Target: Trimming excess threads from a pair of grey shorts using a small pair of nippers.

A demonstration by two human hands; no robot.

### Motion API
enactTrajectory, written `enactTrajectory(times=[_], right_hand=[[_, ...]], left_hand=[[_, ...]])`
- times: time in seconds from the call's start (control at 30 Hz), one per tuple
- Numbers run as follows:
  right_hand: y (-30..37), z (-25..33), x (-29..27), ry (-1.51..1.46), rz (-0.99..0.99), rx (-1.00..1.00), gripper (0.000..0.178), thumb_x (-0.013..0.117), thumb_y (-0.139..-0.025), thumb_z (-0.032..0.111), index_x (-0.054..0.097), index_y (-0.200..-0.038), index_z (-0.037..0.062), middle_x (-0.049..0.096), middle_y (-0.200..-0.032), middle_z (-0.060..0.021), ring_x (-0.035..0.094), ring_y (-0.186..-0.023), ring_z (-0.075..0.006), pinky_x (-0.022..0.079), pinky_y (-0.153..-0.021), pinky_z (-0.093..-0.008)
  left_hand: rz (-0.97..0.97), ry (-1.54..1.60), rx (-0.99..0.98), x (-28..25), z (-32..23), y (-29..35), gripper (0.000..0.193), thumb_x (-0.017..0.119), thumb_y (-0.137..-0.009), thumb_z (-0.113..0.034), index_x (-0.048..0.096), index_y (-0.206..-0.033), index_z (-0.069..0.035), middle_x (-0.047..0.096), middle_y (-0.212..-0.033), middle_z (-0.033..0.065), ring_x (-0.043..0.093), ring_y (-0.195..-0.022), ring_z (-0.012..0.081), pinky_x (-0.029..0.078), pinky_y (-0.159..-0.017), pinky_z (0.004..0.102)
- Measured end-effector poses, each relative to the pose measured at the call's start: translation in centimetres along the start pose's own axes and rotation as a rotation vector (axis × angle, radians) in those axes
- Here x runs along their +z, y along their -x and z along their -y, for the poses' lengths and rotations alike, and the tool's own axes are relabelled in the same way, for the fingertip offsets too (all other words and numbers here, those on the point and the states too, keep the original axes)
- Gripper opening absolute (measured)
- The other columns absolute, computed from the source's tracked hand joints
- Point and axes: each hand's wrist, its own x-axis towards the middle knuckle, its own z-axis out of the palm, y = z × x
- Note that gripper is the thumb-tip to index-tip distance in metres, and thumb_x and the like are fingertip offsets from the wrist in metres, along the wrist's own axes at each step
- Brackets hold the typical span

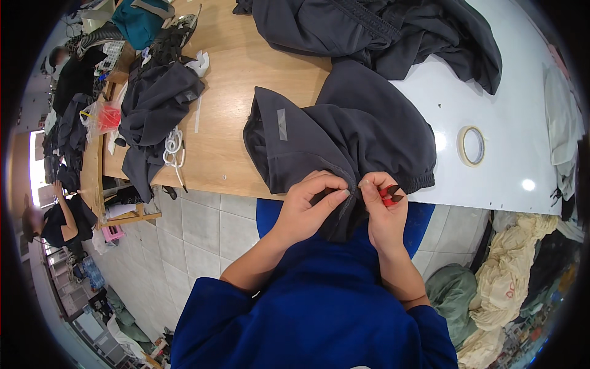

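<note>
A dark grey garment [375, 129] lies over the table's near edge, its lower part hanging down in front of me. It has a small light grey patch [282, 124] by one open end and a gathered elastic edge at the right. My left hand [307, 209] pinches the fabric at a seam between thumb and forefinger. Close beside it, my right hand [384, 212] is closed, its thumb and forefinger pinching the same seam. Small red-handled thread snips [388, 195] with dark tips stick out of the right hand's curled fingers. Whatever lies between the fingertips is too small to make out.
More dark grey garments [344, 31] are heaped at the far side. Another dark garment [157, 111] and a white cord [174, 147] lie at the left. A tape roll [472, 146] sits on the white tabletop. Cream fabric bundles [513, 270] stand at lower right. Other people are at the far left.
</note>
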Motion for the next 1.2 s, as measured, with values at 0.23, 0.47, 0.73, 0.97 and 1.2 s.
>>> enactTrajectory(times=[0.23, 0.47, 0.73, 0.97, 1.2], right_hand=[[-0.6, -0.4, -1.8, -0.055, 0.073, -0.130, 0.025, 0.048, -0.094, 0.012, 0.043, -0.117, 0.0038, 0.045, -0.078, -0.0003, 0.037, -0.062, -0.0038, 0.029, -0.051, -0.0177], [-1.0, 0.5, -2.6, 0.512, 0.112, -0.372, 0.033, 0.067, -0.074, 0.003, 0.061, -0.106, 0.0043, 0.054, -0.089, -0.0065, 0.049, -0.078, -0.0151, 0.040, -0.073, -0.0234], [-1.7, 0.9, -3.1, 0.849, 0.051, -0.634, 0.034, 0.074, -0.063, 0.009, 0.070, -0.096, 0.0101, 0.056, -0.084, -0.0028, 0.049, -0.076, -0.0190, 0.039, -0.068, -0.0290], [-1.8, 1.0, -2.7, 0.868, 0.062, -0.680, 0.032, 0.075, -0.061, 0.010, 0.072, -0.093, 0.0124, 0.056, -0.081, -0.0013, 0.049, -0.073, -0.0178, 0.038, -0.066, -0.0283], [-1.8, 1.1, -2.5, 0.863, 0.063, -0.691, 0.029, 0.075, -0.061, 0.010, 0.072, -0.089, 0.0118, 0.056, -0.079, -0.0012, 0.049, -0.071, -0.0175, 0.038, -0.065, -0.0280]], left_hand=[[-0.009, 0.175, -0.115, -0.2, -0.3, 0.1, 0.012, 0.058, -0.087, -0.004, 0.060, -0.097, 0.002, 0.058, -0.087, 0.0011, 0.051, -0.079, 0.0060, 0.041, -0.072, 0.0190], [0.001, 0.299, -0.197, -0.4, 0.1, 0.2, 0.015, 0.056, -0.090, -0.006, 0.059, -0.103, 0.002, 0.058, -0.094, -0.0006, 0.052, -0.087, 0.0047, 0.042, -0.078, 0.0183], [0.033, 0.361, -0.226, -0.6, -0.2, 0.0, 0.017, 0.054, -0.091, -0.007, 0.058, -0.105, 0.002, 0.058, -0.095, -0.0004, 0.052, -0.088, 0.0044, 0.042, -0.081, 0.0188], [0.040, 0.353, -0.235, -0.5, -0.1, 0.1, 0.016, 0.054, -0.091, -0.007, 0.058, -0.104, 0.002, 0.058, -0.094, -0.0010, 0.052, -0.087, 0.0038, 0.041, -0.079, 0.0182], [0.045, 0.344, -0.232, -0.5, -0.1, 0.0, 0.016, 0.055, -0.091, -0.007, 0.058, -0.103, 0.002, 0.057, -0.093, -0.0013, 0.051, -0.086, 0.0035, 0.041, -0.078, 0.0180]])
